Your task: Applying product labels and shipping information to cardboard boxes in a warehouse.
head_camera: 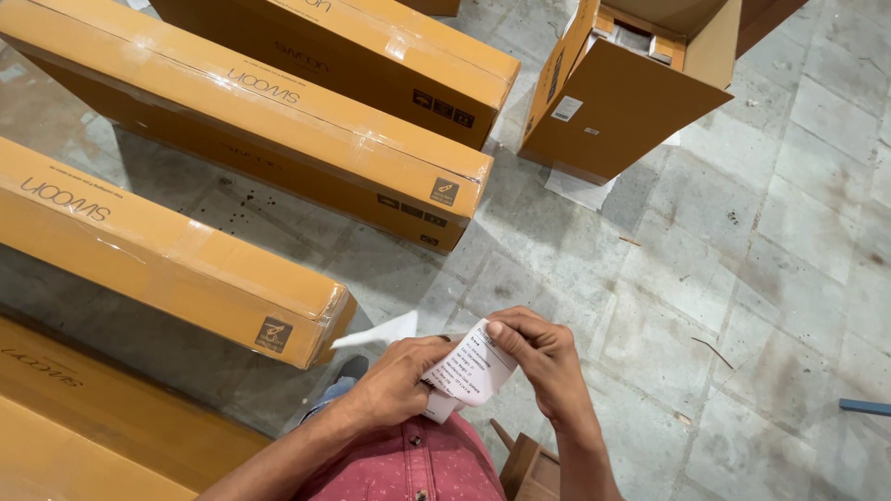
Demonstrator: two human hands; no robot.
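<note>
Paper slip (475, 366), white and printed, is pinched between both hands above the lap: the left hand (394, 382) grips its lower edge, the right hand (541, 357) nips the top corner, so it is kept taut and face-up. Long sealed cartons (251, 121) are laid parallel on the stone floor (761, 278), with gaps left between them
</note>
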